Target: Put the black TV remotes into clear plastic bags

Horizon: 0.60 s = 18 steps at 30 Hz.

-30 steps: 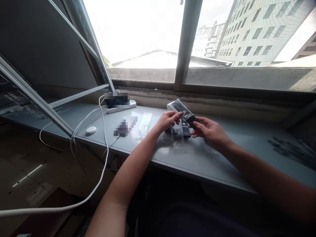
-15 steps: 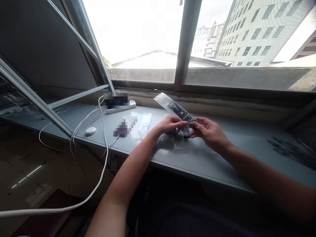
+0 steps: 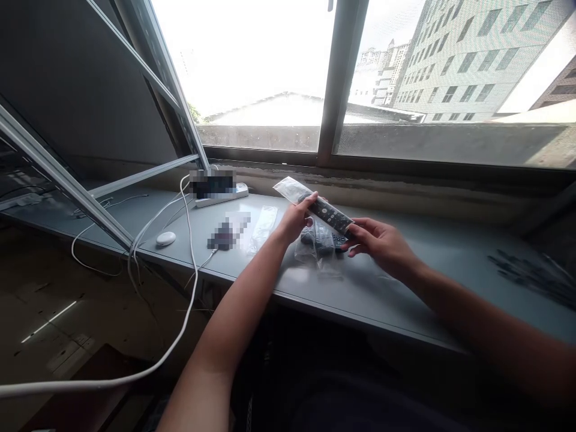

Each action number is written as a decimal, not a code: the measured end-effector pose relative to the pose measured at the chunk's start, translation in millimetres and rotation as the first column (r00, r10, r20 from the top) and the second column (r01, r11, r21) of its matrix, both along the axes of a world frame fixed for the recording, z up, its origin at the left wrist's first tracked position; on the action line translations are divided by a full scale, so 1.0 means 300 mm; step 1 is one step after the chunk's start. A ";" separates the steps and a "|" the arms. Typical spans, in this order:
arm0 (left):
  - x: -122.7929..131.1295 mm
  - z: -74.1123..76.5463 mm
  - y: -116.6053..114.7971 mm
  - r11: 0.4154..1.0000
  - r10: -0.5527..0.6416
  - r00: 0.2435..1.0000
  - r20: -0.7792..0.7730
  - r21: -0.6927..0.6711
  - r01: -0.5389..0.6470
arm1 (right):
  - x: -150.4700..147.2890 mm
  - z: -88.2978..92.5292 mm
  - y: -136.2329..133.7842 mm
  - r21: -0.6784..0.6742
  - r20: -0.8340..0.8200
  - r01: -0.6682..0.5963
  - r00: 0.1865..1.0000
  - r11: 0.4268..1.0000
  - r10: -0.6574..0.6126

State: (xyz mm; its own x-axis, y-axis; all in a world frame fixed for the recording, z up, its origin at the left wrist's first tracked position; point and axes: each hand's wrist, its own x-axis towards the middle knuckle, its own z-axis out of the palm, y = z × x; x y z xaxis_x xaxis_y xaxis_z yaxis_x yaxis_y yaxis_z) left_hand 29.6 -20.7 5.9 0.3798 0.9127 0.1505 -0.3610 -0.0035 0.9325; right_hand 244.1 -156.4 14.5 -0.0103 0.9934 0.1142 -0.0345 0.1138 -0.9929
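Note:
A black remote control (image 3: 330,214) in a clear plastic sleeve is held aloft over the table, slanting down to the right. My left hand (image 3: 296,219) is closed on its upper left part, thumb on top, where the sleeve reaches past the remote. At the lower right end, my right hand (image 3: 375,240) pinches it between thumb and fingers. Below, partly hidden by the held one, more dark remotes (image 3: 321,242) lie on the table in crinkled clear plastic. Left of them rests a flat stack of clear plastic sleeves (image 3: 263,228).
The grey table (image 3: 382,300) runs along a window. A white power strip (image 3: 220,197), a round white device (image 3: 165,239) and a white cable (image 3: 191,258) are at left, beside a metal frame (image 3: 144,174). Dark thin items (image 3: 531,270) lie far right.
My left hand has moved from the remote's lower part up and left along the sleeve. The remote has tilted flatter and sunk slightly; the right hand keeps its hold.

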 end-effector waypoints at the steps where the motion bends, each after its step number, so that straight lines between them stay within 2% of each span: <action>1: 0.001 0.001 0.005 0.999 0.006 1.000 0.028 -0.033 -0.005 | -0.002 0.003 -0.004 0.000 0.002 -0.028 1.000 1.000 0.028; 4: 0.002 0.010 0.013 0.993 0.045 0.993 0.109 -0.117 -0.032 | -0.009 0.013 -0.016 0.013 0.027 -0.103 0.994 0.995 0.103; 7: 0.000 0.017 0.006 0.992 0.026 0.988 0.150 -0.124 -0.007 | -0.015 0.022 -0.022 0.031 0.065 -0.129 0.990 0.991 0.127; 14: -0.003 0.008 -0.030 0.980 -0.190 0.981 0.047 -0.060 0.192 | -0.018 0.027 -0.024 0.076 0.184 -0.087 0.980 0.993 0.071; 18: 0.010 0.003 -0.057 0.935 -0.353 0.936 -0.005 -0.049 0.352 | -0.014 0.031 -0.029 0.087 0.208 -0.041 0.978 0.995 0.022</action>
